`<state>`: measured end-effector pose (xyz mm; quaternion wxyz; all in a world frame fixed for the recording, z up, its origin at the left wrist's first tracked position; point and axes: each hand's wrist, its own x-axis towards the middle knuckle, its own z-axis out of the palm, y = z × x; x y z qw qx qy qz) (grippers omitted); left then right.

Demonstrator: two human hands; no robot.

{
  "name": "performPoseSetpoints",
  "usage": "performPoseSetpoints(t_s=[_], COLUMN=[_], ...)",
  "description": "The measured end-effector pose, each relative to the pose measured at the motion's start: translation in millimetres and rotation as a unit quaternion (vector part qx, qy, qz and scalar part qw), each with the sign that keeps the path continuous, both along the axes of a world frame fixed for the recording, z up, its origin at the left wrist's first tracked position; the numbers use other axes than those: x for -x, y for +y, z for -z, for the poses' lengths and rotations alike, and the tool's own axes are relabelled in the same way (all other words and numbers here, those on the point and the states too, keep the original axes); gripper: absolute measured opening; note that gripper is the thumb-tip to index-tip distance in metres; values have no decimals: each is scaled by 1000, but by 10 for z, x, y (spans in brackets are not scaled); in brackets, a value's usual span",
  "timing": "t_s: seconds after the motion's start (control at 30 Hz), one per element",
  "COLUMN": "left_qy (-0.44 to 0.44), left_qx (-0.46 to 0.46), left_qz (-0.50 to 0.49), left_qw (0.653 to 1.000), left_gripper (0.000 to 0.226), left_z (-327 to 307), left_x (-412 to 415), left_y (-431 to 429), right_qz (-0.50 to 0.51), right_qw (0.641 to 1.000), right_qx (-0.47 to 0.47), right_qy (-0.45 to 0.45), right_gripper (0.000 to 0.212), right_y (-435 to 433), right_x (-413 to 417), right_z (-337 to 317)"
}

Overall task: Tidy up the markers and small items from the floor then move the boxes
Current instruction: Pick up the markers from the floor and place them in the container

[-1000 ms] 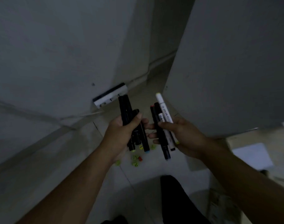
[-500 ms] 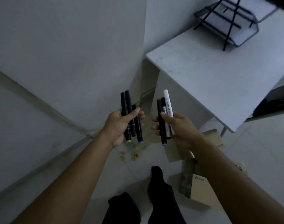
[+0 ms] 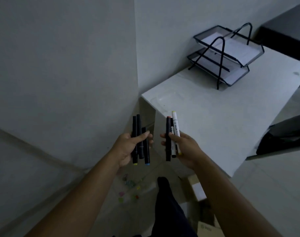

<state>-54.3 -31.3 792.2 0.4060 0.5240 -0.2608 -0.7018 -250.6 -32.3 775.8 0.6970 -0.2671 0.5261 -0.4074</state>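
Two bundles of markers are held up in front of the body, one in each hand. Three black markers (image 3: pixel 139 139) are gripped in the left hand (image 3: pixel 128 147), its fingers curled shut around them and the thumb pressed across their barrels; yellow and blue end caps are seen below the palm. A second bundle is clasped in the right hand (image 3: pixel 183 149), which is likewise closed: a black marker (image 3: pixel 168 134) with a reddish top cap and a white marker (image 3: pixel 175 127) printed with the word COLOR, with another white one partly hidden between them. Both bundles are held roughly upright and apart from each other.

Several small items (image 3: pixel 128 189), green, pink and red, are scattered on the floor (image 3: pixel 34 177) below the left hand, too blurred to be told apart. Cardboard boxes (image 3: pixel 198 190) are seen on the floor beside a dark-clad leg (image 3: pixel 169 206), under the edge of the white counter (image 3: pixel 222 127). A black two-tier wire paper tray (image 3: pixel 221 53) holding sheets is set on the far part of the counter, near the wall.
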Motion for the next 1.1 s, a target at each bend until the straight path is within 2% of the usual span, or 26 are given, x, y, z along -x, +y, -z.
performPoseSetpoints(t_s=[0.23,0.33,0.47,0.53,0.6,0.67,0.73,0.83,1.0,1.03,1.1], left_qy=[-18,-15,-20,-27,-35,-47,-55,-75,-77,-75,-74], left_qx=[-40,-44,-53,-59,-62,-66,-63,-62,-71,-73,-78], left_qz=[-64,-96,-110,-109,-108,-113,-116,-109,-109,-110,-110], left_qw=[997,994,992,992,992,990,990,989,989,988,988], left_gripper=[33,31,27,25,23,19,17,19,26,27,29], left_z=[112,144,186,242,286,342,393,467,545,556,587], left_x=[503,657,777,817,818,818,824,821,845,857,879], left_y=[-941,-1321,-1623,-1761,-1830,-1903,-1949,-2040,-2161,-2182,-2216], right_qz=[-43,-84,-164,-231,-295,-360,-414,-494,-625,-641,-649], right_qw=[998,994,967,924,865,784,710,629,501,486,489], right_qx=[-3,-13,9,55,113,174,224,250,242,240,243], right_qy=[45,64,194,299,390,475,524,546,547,544,530], right_gripper=[13,17,26,25,22,18,15,16,26,27,30], right_y=[-1112,-1644,-2193,-2514,-2791,-3079,-3312,-3619,-3831,-3844,-3866], right_x=[705,958,1114,1138,1103,1048,988,880,779,775,786], right_z=[140,228,325,389,440,505,570,648,739,755,785])
